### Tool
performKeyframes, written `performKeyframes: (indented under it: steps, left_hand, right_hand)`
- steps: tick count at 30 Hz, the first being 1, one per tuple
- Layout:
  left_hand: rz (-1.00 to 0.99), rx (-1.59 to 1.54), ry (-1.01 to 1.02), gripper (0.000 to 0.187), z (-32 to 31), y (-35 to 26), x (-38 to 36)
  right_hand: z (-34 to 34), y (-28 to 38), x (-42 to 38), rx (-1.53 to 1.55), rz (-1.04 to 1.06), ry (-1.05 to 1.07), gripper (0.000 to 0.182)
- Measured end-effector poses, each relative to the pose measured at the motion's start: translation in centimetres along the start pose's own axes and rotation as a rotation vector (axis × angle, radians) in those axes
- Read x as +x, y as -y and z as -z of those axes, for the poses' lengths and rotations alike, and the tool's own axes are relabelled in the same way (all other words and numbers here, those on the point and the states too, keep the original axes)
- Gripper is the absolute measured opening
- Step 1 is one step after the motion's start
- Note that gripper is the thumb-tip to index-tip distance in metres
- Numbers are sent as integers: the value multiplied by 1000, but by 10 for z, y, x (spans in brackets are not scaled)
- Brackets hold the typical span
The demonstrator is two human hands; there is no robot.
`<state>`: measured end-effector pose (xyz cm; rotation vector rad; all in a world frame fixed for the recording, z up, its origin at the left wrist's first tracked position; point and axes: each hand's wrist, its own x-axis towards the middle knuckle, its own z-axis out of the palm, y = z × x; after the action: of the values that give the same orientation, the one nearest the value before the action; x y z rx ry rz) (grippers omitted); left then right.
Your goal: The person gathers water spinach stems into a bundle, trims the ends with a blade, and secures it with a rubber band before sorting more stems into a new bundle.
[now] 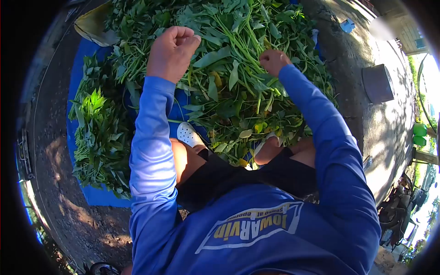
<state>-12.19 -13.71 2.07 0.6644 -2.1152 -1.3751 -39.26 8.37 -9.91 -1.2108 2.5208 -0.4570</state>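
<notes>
A large heap of leafy greens [213, 57] with long pale-green stems lies in front of me, looking like water spinach. My left hand [172, 52] is raised over the heap's left part, its fingers curled and thumb pressed to them; anything pinched inside is hidden. On the right, my right hand [274, 62] is closed at the edge of a bunch of long stems [247, 48]. Its fingertips are partly out of sight, and I cannot make out what lies within them. Yellowed leaves [259, 127] are scattered among the greens nearer my feet.
A blue sheet [98, 195] lies under the greens. Neatly laid bundles [98, 142] rest on its left side. My white clog [189, 135] stands at the heap's near edge. A bucket-like container [378, 83] is on the concrete at right, and a yellowish sack [95, 25] sits upper left.
</notes>
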Motion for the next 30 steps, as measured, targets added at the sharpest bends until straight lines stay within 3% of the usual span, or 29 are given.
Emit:
performKeyframes:
  steps: [4,9,12,16,17,20,24,26,28,30]
  left_hand:
    - [-6,68,9,27,8,0,9]
    - [0,115,-3,29,28,9,7]
    - [9,89,0,29,30,5,2]
    - [-37,93,27,28,25,-6,-8]
    - [-37,100,35,27,23,-9,-10]
    - [-23,69,64,28,15,-15,-17]
    - [94,-177,136,33,-15,-15,-20]
    - [151,-355,159,38,-37,-21,-22]
    - [233,-468,164,45,-46,-32,-23]
    - [338,-529,164,51,-49,-42,-22]
  right_hand:
    - [-39,19,20,44,-81,-40,38]
    - [9,4,49,229,-74,-9,36]
    - [61,11,49,878,-137,149,35]
    - [118,60,2,1155,-261,112,30]
    - [126,73,-12,1125,-304,79,32]
    - [113,73,-38,725,-12,-149,38]
    - [101,113,-91,1069,-138,-256,27]
    - [67,109,-106,1220,-34,-355,18]
    - [51,146,-131,1035,-131,-473,13]
    - [12,144,-132,862,120,-605,22]
